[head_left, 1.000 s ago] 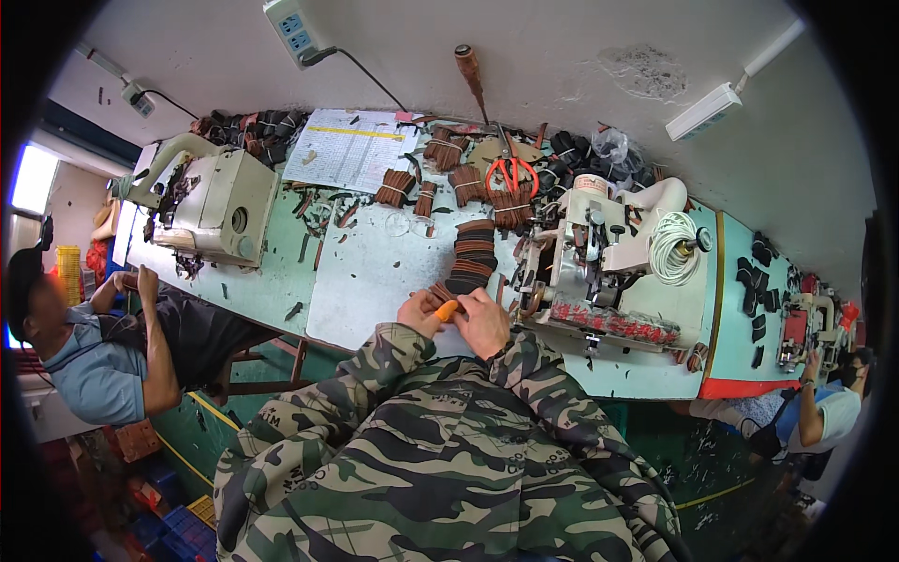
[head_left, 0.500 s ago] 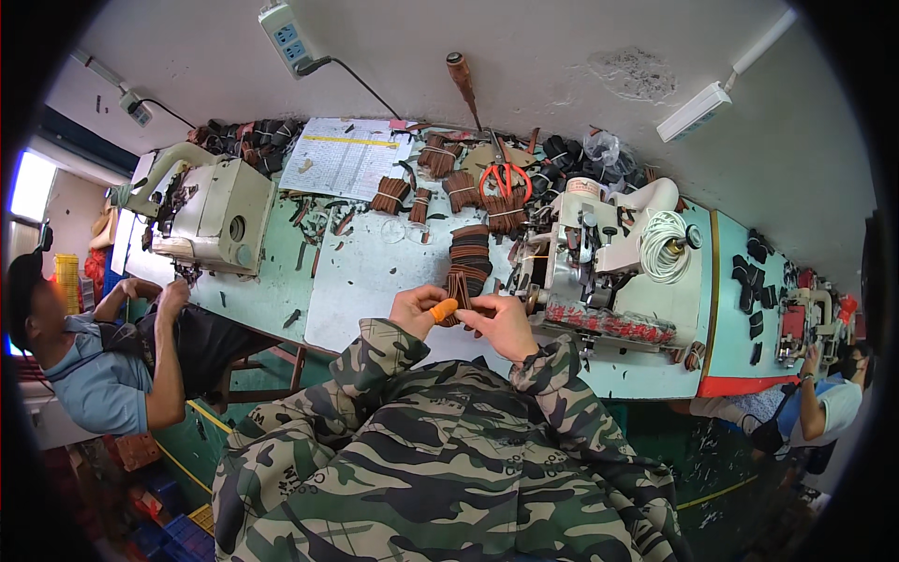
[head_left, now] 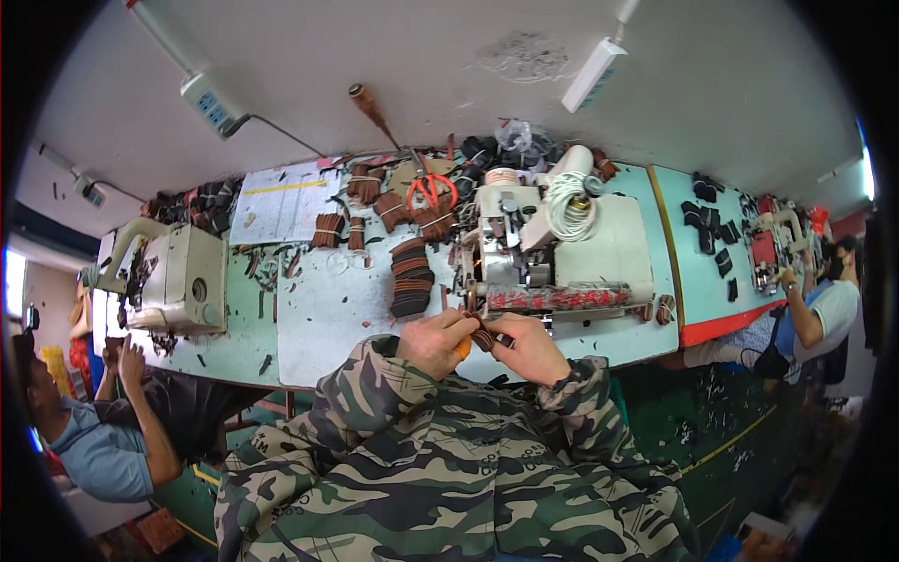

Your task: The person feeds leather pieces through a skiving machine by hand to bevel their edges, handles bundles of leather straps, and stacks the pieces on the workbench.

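Both hands are together at the table's front edge, just in front of the cream machine (head_left: 602, 245). My left hand (head_left: 434, 343), with an orange cover on one finger, is closed on a small bundle of brown strips (head_left: 483, 337). From the other side, my right hand (head_left: 532, 349) pinches the same bundle. The fingers hide part of it. Left of the machine lies a stack of brown and black strips (head_left: 410, 279). Tied brown bundles (head_left: 329, 230) sit farther back, and red-handled scissors (head_left: 432, 194) rest among them.
A screwdriver (head_left: 371, 109) stands tilted by the wall. Printed sheets (head_left: 288, 204) lie back left, beside scraps. Coiled white cord (head_left: 570, 210) hangs on the machine. Another machine (head_left: 183, 281) stands left, near a seated person (head_left: 103, 440); a second person (head_left: 813, 323) works at far right.
My view has swung to the right, so the table sits farther left. Both hands have moved right with the bundle, from beside the stack to the machine's front, and the bundle has tilted.
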The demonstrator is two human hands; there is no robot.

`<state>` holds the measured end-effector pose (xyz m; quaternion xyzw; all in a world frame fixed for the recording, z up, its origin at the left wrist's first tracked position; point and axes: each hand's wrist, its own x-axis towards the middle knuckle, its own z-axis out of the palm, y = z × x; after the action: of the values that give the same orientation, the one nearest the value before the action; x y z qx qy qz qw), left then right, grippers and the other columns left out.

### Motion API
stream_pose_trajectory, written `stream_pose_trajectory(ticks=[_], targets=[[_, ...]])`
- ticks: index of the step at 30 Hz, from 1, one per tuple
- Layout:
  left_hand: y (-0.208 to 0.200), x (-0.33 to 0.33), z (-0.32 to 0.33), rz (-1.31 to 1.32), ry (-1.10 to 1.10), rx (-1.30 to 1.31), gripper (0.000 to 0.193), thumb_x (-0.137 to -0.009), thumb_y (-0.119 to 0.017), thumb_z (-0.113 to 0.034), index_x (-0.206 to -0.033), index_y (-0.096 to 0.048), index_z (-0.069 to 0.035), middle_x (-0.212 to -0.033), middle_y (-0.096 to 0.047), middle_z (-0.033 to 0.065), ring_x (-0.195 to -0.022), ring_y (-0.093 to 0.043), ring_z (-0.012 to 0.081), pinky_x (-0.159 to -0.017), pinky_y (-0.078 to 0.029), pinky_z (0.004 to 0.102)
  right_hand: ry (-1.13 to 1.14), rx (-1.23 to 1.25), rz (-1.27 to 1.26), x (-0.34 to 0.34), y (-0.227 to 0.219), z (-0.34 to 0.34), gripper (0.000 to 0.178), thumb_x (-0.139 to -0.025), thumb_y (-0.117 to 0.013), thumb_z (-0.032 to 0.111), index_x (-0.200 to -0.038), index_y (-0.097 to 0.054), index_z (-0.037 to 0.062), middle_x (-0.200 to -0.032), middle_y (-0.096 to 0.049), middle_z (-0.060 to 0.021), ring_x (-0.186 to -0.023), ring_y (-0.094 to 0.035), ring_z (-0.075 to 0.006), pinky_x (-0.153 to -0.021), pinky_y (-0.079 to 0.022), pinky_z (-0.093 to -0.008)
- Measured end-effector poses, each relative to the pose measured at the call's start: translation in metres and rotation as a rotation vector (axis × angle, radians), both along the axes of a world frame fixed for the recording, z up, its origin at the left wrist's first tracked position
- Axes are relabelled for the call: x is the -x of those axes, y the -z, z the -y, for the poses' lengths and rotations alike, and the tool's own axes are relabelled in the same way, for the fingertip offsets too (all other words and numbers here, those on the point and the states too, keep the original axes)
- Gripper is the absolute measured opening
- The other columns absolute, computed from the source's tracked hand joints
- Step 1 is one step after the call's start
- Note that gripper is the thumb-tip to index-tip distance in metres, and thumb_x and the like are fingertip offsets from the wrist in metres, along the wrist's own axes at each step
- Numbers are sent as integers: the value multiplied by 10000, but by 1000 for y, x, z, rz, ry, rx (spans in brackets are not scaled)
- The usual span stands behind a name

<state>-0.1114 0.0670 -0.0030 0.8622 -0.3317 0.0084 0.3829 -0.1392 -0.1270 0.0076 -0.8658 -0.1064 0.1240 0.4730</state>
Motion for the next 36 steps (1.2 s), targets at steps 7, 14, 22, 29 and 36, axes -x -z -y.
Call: stream_pose_trajectory(ticks=[7,14,22,29,36], targets=[[-7,-14,62,158,155,-60,235,-703,-664,-95,-935,-626,-102,-867,-617,30,-684,-630,236,-576,-509,340,172,-67,-173,12,-16,56,286,-758,-681,121,-1004,-623,-13,-807,-618,-112,-687,-610,-168,-610,-477,-282],[27,-89,81,-64,-150,-22,427,-759,-661,-152,-1162,-524,-127,-795,-630,116,-711,-615,298,-622,-480,404,340,386,264,-8,-14,123,203,-787,-610,176,-933,-610,35,-836,-566,-147,-775,-573,-352,-680,-465,-428],[54,-117,37,-139,-216,-285,139,-766,-581,-174,-846,-657,-90,-795,-622,145,-773,-605,347,-675,-477,441,203,468,265,-62,12,111,185,-761,-603,174,-895,-599,45,-888,-561,-156,-794,-594,-365,-687,-490,-454],[52,-17,-48,-667,-86,-1035,281,-748,-627,-281,-983,-665,-131,-903,-665,111,-883,-628,316,-768,-497,452,232,514,400,-100,20,143,179,-767,-595,153,-908,-588,42,-883,-555,-154,-815,-559,-368,-688,-450,-463],[0,17,68,-392,-202,-293,502,-824,-590,-327,-1289,-446,-203,-1069,-622,121,-877,-634,308,-739,-514,420,165,480,259,-81,23,120,320,-735,-643,160,-1017,-589,19,-957,-550,-161,-868,-564,-363,-758,-460,-426]])
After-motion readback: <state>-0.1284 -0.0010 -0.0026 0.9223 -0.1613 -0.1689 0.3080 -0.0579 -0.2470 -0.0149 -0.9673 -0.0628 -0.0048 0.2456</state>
